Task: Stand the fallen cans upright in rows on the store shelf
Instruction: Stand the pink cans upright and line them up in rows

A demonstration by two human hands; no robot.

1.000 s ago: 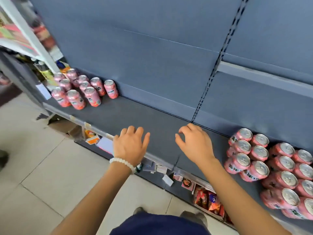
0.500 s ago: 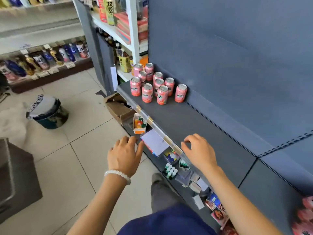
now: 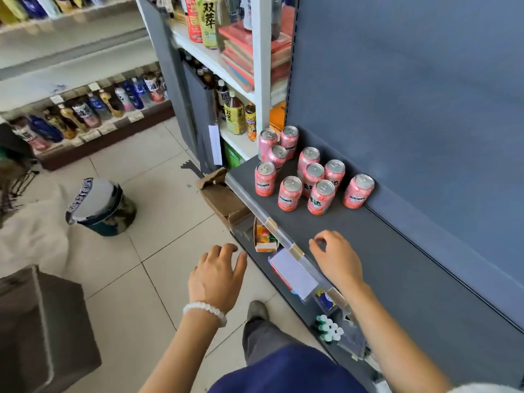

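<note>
The right hand (image 3: 337,260) hovers over the front edge of the dark shelf (image 3: 397,273), fingers loosely curled, its grip empty; the left hand (image 3: 217,275) hangs off the shelf over the tiled floor (image 3: 158,222), fingers spread and relaxed, its grip likewise empty, a white bead bracelet (image 3: 205,312) on the wrist; at about 12 o'clock from the right hand, well apart from it, ten pink Mirinda cans (image 3: 304,171) stand upright in a loose cluster at the shelf's far end, one can (image 3: 357,191) set off at the cluster's 3 o'clock side against the back panel; a white paper tag (image 3: 295,275) hangs from the shelf's price rail between the hands; at 10 o'clock a torn cardboard box (image 3: 224,197) sits on the floor; farther at 9 o'clock stands a bin (image 3: 99,207).
</note>
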